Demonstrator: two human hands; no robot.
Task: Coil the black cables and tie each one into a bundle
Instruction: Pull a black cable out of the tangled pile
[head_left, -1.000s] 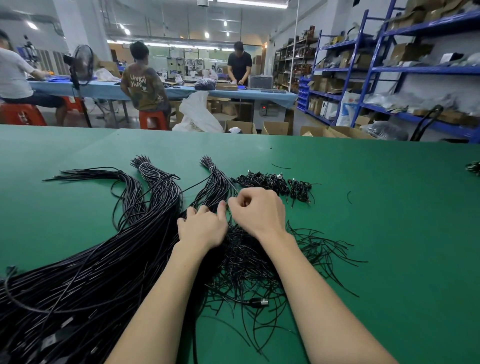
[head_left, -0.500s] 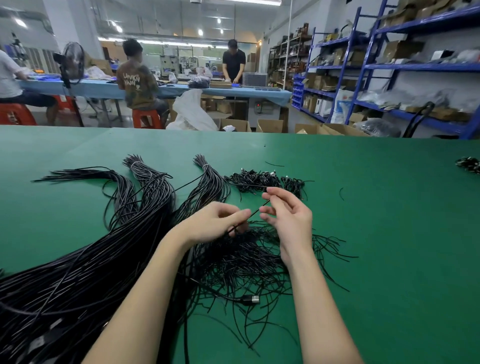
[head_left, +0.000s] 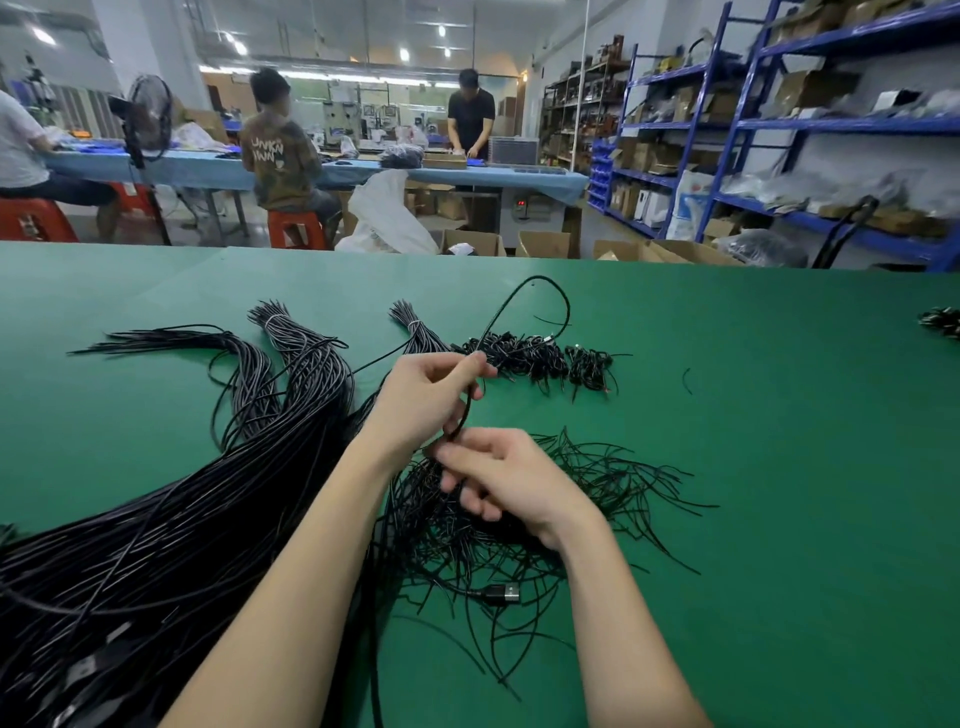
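One black cable (head_left: 551, 291) rises in a tall loop above the green table (head_left: 779, 467). My left hand (head_left: 421, 400) pinches that cable between thumb and fingers just below the loop. Right under it, my right hand (head_left: 511, 480) grips the same cable's lower part with curled fingers. Beneath both hands lies a heap of thin black ties (head_left: 613, 483). A USB plug (head_left: 501, 594) of a cable rests on the table near my right forearm. A thick mass of loose black cables (head_left: 171, 519) spreads across the left side.
A row of tied cable bundles (head_left: 540, 358) lies just beyond my hands, and another bundle (head_left: 941, 321) sits at the table's far right. Other people work at a blue table behind. Blue shelving stands at the right, cardboard boxes past the table's far edge.
My left hand has lifted a cable into a tall loop. My right hand has dropped below the left and curled round the cable, where earlier both pinched a thin strand side by side.
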